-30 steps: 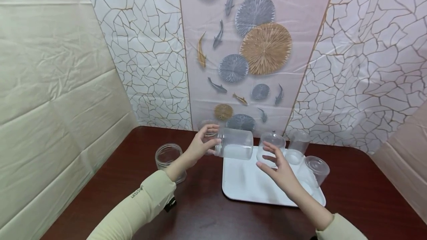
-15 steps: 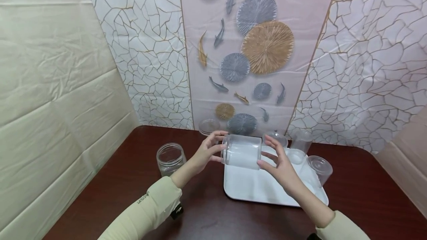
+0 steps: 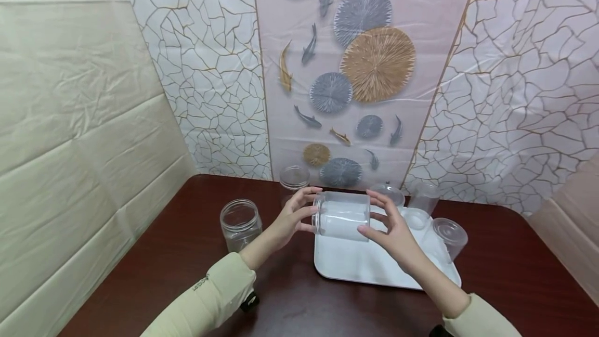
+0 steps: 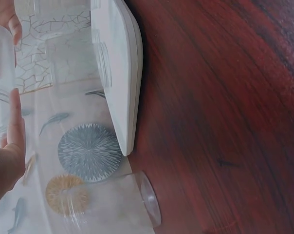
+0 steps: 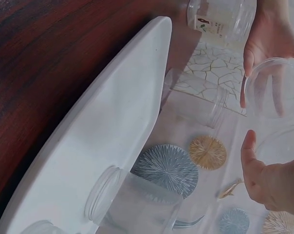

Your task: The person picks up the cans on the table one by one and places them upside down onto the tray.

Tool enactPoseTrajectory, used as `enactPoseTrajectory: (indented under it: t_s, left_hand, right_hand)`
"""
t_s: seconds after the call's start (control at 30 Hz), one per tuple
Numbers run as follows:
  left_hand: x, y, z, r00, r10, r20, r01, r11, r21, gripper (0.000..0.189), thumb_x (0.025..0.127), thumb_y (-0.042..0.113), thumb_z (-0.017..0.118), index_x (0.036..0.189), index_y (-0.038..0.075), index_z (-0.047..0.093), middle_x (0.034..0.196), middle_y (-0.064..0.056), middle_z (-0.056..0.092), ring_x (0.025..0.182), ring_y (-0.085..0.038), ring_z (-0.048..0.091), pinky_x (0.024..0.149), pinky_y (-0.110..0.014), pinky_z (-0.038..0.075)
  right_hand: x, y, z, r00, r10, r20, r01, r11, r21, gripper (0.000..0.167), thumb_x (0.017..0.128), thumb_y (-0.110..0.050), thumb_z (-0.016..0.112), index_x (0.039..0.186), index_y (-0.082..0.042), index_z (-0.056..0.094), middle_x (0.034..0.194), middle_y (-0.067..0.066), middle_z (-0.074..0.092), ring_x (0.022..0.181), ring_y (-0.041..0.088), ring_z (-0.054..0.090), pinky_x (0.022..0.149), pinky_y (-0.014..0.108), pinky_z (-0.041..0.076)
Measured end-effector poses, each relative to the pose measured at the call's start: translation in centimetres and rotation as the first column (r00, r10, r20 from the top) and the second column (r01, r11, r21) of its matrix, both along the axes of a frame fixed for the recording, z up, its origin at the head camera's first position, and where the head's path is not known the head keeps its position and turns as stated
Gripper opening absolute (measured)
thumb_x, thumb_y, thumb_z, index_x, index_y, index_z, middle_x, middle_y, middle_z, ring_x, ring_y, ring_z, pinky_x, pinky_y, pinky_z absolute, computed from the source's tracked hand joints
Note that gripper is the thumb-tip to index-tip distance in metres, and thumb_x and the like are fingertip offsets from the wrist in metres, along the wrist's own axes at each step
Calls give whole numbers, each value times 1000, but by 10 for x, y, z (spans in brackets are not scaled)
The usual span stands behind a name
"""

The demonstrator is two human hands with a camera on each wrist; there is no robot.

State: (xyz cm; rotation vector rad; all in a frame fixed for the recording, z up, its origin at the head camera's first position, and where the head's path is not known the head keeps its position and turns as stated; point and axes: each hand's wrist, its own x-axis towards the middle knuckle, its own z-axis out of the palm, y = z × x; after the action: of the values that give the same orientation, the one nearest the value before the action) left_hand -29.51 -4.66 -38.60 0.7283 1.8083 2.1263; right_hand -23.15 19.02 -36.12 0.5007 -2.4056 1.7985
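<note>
A clear plastic jar [image 3: 343,217] is held sideways in the air above the white tray [image 3: 355,267]. My left hand [image 3: 291,218] grips its threaded mouth end, thumb and fingers spread around the rim. At the base end, my right hand [image 3: 396,230] holds the jar between thumb and curved fingers. In the left wrist view the jar [image 4: 2,61] shows only in part at the left edge. The right wrist view shows the mouth of the jar [image 5: 273,87] beside the left hand [image 5: 271,39], with the right hand [image 5: 278,183] at the other end.
Clear jars stand mouth-down along the tray's back and right: one jar [image 3: 390,192], a second jar [image 3: 424,199], a third jar [image 3: 451,235]. Left of the tray, an upright open jar [image 3: 241,228] and another jar [image 3: 294,178] stand on the dark wooden table [image 3: 285,295].
The jar has moved slightly right and lower with my left hand. My right hand, apart from it a second ago, has closed on its base end.
</note>
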Motion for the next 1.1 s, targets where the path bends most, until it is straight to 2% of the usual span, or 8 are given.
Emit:
enactPoseTrajectory:
  t_s: [0.2,0.53,0.77,0.87,1.0,1.1]
  left_hand:
    - [6,-2,-2,1000,-23,17,23,1000,6,54,91,19,49,140,6,31,141,-19,35,120,-29,49,82,-48,54]
    - [17,-5,-1,999,-35,33,35,999,0,58,92,24,54,142,7,31,141,-18,36,118,-26,51,80,-49,55]
    - [24,-5,-3,998,-38,40,38,999,17,57,93,26,55,142,9,32,141,-19,36,120,-29,50,80,-48,56]
    - [24,-5,-3,999,-37,36,37,999,11,55,92,24,55,141,9,34,141,-20,36,118,-27,52,80,-48,56]
    - [25,-7,-4,1000,-24,17,24,999,-22,49,92,13,56,137,3,38,136,-24,43,107,-20,58,79,-47,56]
    - [27,-8,-7,999,-38,-7,37,997,-69,44,91,6,56,132,-3,42,129,-28,48,107,-25,60,78,-44,57]
  right_hand:
    - [3,2,4,1000,5,-16,-5,1000,24,66,87,-8,65,143,-14,30,143,20,30,125,44,40,90,47,48]
    - [7,7,11,999,27,-32,-26,998,50,62,88,-8,63,142,-12,33,139,19,33,120,40,43,83,30,52]
    - [10,10,12,998,49,-40,-47,998,28,60,88,-6,63,141,-12,35,136,18,36,112,17,50,78,26,54]
    - [10,13,13,998,53,-46,-51,998,37,59,88,-6,62,141,-14,36,136,17,36,112,13,50,79,26,53]
    - [10,16,14,998,40,-49,-37,997,68,60,89,-9,62,142,-11,35,136,14,37,109,6,49,80,25,52]
    - [10,20,15,999,18,-36,-15,997,78,60,89,-9,62,142,-8,34,135,14,36,108,9,48,79,24,52]
